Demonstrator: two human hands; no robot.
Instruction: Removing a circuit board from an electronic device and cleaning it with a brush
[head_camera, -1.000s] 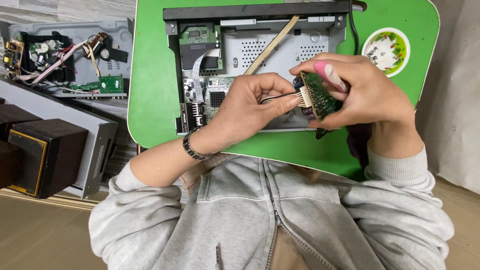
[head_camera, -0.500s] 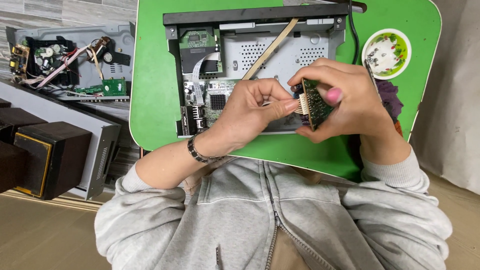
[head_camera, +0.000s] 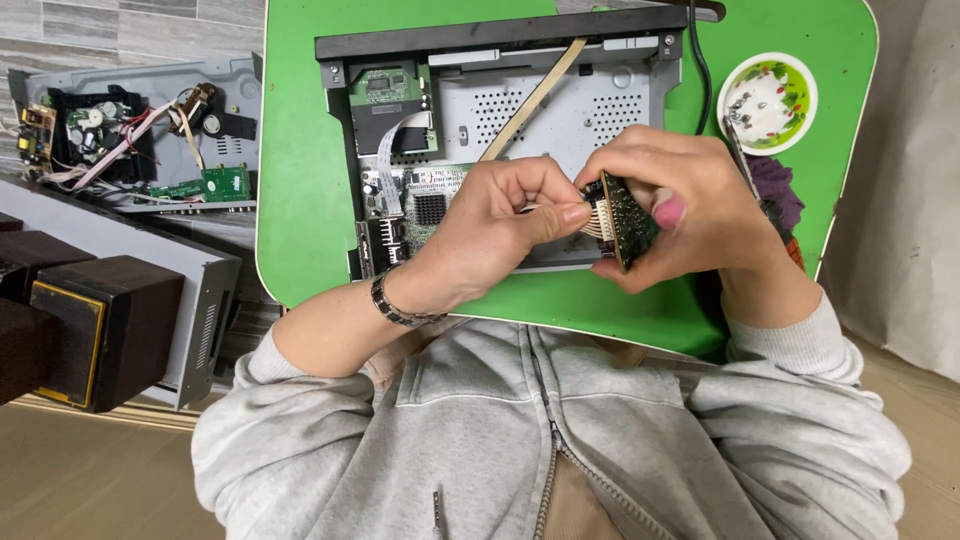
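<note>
My right hand (head_camera: 690, 205) grips a small green circuit board (head_camera: 628, 222) on edge, just above the front of an opened grey device chassis (head_camera: 560, 110). My left hand (head_camera: 495, 230), a metal bracelet on its wrist, pinches the white connector with thin wires (head_camera: 592, 218) at the board's left edge. Both hands meet over the chassis, which lies on a green tray table (head_camera: 300, 190). Inside the chassis sit green circuit boards (head_camera: 420, 195) and a long tan ribbon cable (head_camera: 535, 95).
A small round bowl with screws (head_camera: 768, 100) stands at the table's right, a thin tool (head_camera: 742, 160) beside it. Left of the table lie another dismantled device with wires (head_camera: 130, 140), a grey metal cover (head_camera: 190, 290) and dark boxes (head_camera: 90, 330).
Both hands, with the small board, have shifted slightly left and down over the chassis. The board has turned more on edge, and my left fingers have closed tighter on the connector.
</note>
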